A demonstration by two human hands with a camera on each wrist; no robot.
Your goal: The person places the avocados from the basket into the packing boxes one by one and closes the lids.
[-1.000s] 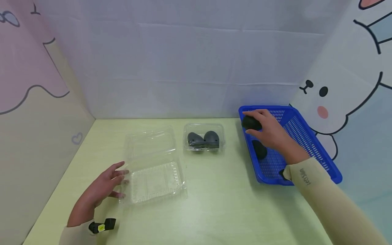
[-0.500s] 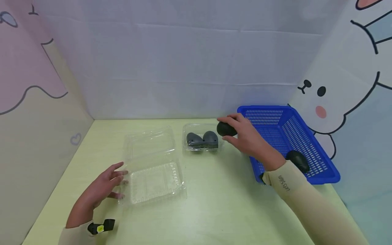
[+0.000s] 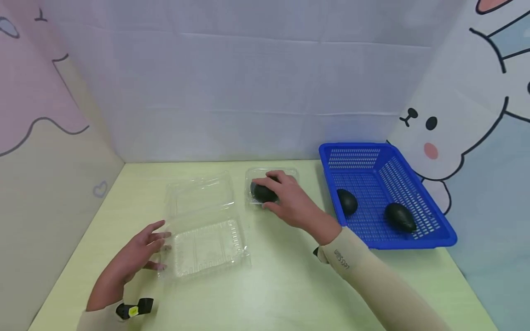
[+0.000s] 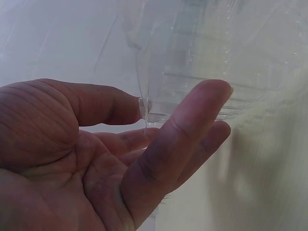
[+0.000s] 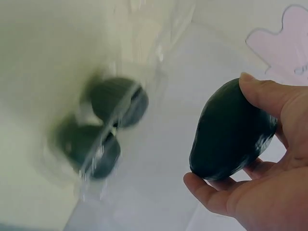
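Note:
My right hand (image 3: 285,197) grips a dark green avocado (image 5: 231,134) between thumb and fingertips. In the head view it is over the closed clear plastic box (image 3: 291,174), covering much of it. Two more avocados (image 5: 119,102) show inside that box in the right wrist view, blurred. My left hand (image 3: 138,250) lies with fingers spread at the left edge of an opened clear clamshell container (image 3: 207,248). In the left wrist view its thumb tip (image 4: 137,108) touches the thin plastic rim, and the other fingers extend alongside.
A blue plastic basket (image 3: 377,241) stands at the right with two avocados inside, one avocado (image 3: 347,202) by its left wall and another avocado (image 3: 400,217) nearer the front. A pale table (image 3: 269,294) carries everything. A white cloth wall (image 3: 248,92) rises behind.
My right hand has carried the avocado leftward from above the basket to over the closed box. My left hand stays at the opened container's edge.

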